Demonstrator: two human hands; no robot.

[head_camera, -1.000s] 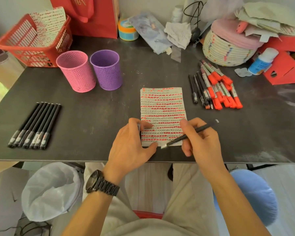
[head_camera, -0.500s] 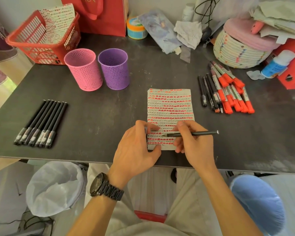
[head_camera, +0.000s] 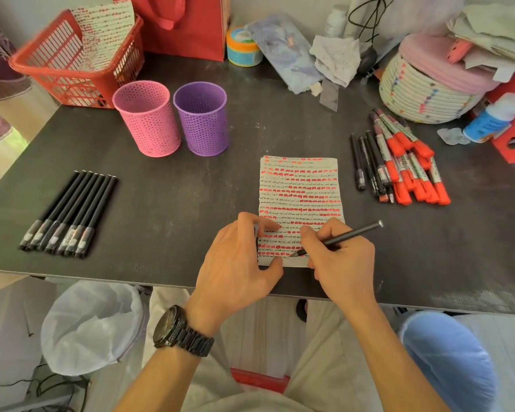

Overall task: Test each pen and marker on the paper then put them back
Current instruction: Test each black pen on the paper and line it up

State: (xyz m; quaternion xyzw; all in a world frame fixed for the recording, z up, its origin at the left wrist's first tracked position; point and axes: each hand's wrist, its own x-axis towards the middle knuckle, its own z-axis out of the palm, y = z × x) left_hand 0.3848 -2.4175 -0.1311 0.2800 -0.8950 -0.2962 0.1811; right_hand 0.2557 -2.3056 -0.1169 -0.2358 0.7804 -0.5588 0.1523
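Right hand (head_camera: 343, 263) grips the black pen (head_camera: 349, 234), tip on the paper (head_camera: 301, 185); left hand (head_camera: 235, 264), pinching a grey cap (head_camera: 255, 231), presses the paper.

The pen (head_camera: 354, 233) in the right grip (head_camera: 342, 263) has a matt black barrel with a shiny, metal-looking end. The cap (head_camera: 255, 230) pinched in the left grip (head_camera: 238, 263) looks like greyish clear plastic. Beneath both grips, the paper (head_camera: 301, 185) is matt and the surface (head_camera: 176, 203) dark, matt and scuffed. Behind the left grip, the watch (head_camera: 176, 330) has a glossy dark metal link band.
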